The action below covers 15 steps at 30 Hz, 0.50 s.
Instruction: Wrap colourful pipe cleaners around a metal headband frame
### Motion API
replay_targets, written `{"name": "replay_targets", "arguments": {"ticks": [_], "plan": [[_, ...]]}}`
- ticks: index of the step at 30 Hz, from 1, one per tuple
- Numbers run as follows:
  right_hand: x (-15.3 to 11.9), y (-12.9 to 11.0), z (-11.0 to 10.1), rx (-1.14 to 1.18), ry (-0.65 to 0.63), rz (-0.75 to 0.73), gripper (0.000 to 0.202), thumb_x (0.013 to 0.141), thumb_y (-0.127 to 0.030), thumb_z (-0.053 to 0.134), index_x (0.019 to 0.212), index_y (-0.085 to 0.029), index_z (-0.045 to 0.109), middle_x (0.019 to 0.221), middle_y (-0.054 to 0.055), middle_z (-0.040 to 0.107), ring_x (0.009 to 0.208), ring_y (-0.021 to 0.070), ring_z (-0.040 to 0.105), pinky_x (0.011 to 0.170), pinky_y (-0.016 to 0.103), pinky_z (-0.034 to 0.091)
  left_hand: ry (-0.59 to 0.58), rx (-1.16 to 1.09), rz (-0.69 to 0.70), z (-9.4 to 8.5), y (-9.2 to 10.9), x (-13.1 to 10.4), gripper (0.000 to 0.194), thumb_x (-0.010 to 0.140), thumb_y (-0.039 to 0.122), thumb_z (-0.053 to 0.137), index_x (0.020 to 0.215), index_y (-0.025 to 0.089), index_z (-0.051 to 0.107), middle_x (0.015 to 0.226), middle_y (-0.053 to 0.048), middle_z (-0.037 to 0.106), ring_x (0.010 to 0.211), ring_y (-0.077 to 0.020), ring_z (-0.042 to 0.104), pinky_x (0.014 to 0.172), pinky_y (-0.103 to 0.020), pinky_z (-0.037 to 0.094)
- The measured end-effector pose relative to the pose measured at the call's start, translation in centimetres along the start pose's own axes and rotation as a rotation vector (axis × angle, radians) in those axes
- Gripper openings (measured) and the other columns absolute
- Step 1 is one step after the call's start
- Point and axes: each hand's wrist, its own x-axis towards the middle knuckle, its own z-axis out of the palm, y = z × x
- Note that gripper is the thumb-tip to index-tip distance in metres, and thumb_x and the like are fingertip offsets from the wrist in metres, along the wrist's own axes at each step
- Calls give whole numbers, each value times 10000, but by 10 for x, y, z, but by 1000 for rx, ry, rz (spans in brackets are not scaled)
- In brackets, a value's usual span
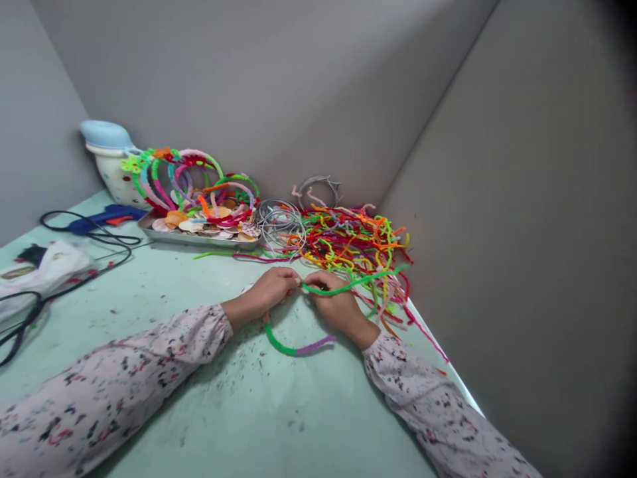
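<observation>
My left hand [269, 292] is closed in a pinch on a curved band [281, 346] wrapped in fuzzy green and purple, whose lower end hangs below the fingers. Opposite it, the fingertips of my right hand [336, 307] pinch one end of a bright green pipe cleaner [371, 277]. The rest of that pipe cleaner trails over the back of the right hand toward the right. Both sets of fingertips almost meet, and the fingers hide the upper part of the band.
A metal tray [199, 239] holds shells and several fuzzy-wrapped headbands [172, 174]. Beside it lie bare wire hoops [281, 226] and a heap of colourful pipe cleaners [348, 236]. At left are a blue glue gun [102, 219], black cable [134, 242], plastic bag [62, 265] and blue-lidded container [112, 159].
</observation>
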Motion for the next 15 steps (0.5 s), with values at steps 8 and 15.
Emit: {"name": "replay_targets", "arguments": {"ticks": [8, 15], "plan": [[7, 12, -2, 483, 89, 311, 205, 736, -333, 641, 871, -179, 628, 676, -10, 605, 552, 107, 532, 519, 231, 419, -22, -162, 114, -2, 9, -1, 227, 810, 381, 489, 703, 181, 478, 523, 49, 422, 405, -73, 359, 372, -191, 218], [5, 8, -1, 435, 104, 282, 173, 741, -333, 649, 841, -193, 641, 617, -33, 575, 521, 100, 499, 521, 234, 390, 30, -71, 183, -2, -1, 4, 329, 845, 464, 441, 675, 183, 454, 521, 53, 414, 426, -79, 355, 409, -202, 253]]}}
